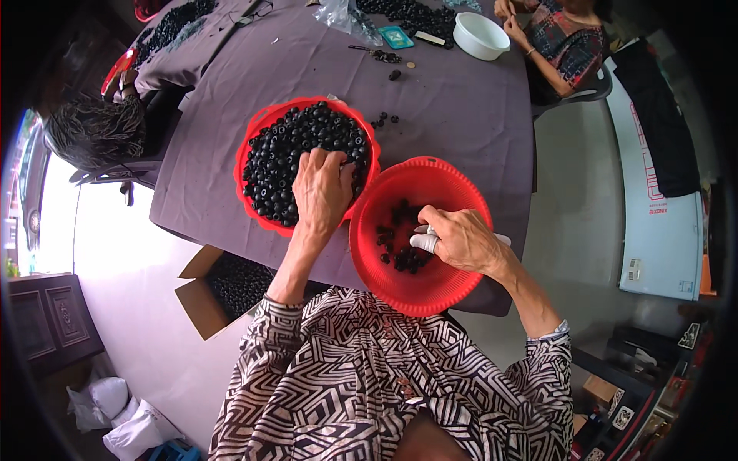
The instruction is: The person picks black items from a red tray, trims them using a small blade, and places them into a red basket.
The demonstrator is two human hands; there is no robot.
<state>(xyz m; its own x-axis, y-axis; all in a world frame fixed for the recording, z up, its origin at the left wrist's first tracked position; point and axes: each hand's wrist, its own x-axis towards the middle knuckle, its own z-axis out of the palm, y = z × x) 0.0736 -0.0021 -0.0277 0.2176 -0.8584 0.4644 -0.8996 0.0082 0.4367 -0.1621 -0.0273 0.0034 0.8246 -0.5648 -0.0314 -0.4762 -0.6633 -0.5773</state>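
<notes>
A red scalloped bowl (244, 201) heaped with small round black pieces (280, 157), some with pale rings, sits left of centre on the table. My left hand (319, 188) reaches into the heap with its fingers curled in; the fingertips and anything in them are hidden. Overlapping the table's near edge is a deeper red ribbed basket (461, 192), with a few black pieces (403, 257) at its bottom. My right hand (461, 238) is closed over this basket, white wrapping (424, 241) around its fingers. Something white (503, 240) sticks out beside that wrist; its kind cannot be made out.
A purple-grey cloth (207, 154) covers the table. Loose black pieces (384, 119), a white tub (480, 37) and a plastic bag (342, 19) lie farther off. Two people sit at the table, far right and left. An open carton (201, 296) of black pieces stands on the floor.
</notes>
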